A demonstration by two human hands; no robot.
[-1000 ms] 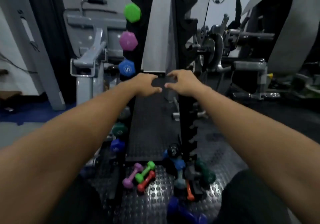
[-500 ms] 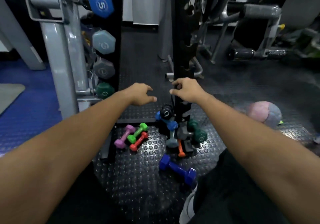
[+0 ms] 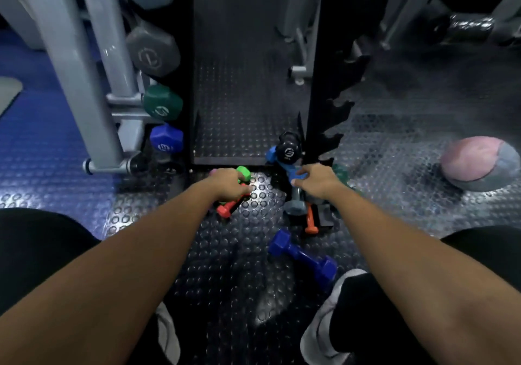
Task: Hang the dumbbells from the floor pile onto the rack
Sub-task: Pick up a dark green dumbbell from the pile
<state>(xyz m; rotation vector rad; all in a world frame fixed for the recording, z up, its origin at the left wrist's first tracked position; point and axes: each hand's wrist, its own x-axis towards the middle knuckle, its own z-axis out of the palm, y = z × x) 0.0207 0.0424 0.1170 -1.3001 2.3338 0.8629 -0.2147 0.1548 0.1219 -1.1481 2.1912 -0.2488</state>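
Observation:
A pile of small dumbbells lies on the studded floor at the foot of the black toothed rack [image 3: 318, 82]. My left hand [image 3: 229, 184] is down on the left group, fingers curled over the green dumbbell [image 3: 244, 173], with a red dumbbell [image 3: 225, 209] sticking out beneath the wrist. My right hand [image 3: 317, 180] pinches the light blue dumbbell [image 3: 294, 173] between fingers and thumb. A black dumbbell [image 3: 287, 149] leans on the rack base. Grey [image 3: 294, 205], orange [image 3: 310, 222] and dark blue [image 3: 303, 257] dumbbells lie nearer me. Grey [image 3: 152, 51], green [image 3: 162, 103] and blue [image 3: 166, 139] dumbbells hang on the rack's left side.
A grey machine frame [image 3: 84, 68] stands at the left beside the rack. A pink and grey ball [image 3: 482, 164] rests on the floor at the right. My shoes [image 3: 324, 322] are close under the dark blue dumbbell. Blue flooring [image 3: 36, 139] lies to the left.
My view has tilted down and both hands have dropped from rack height to the floor pile. The left has come onto the green dumbbell, the right onto the light blue one.

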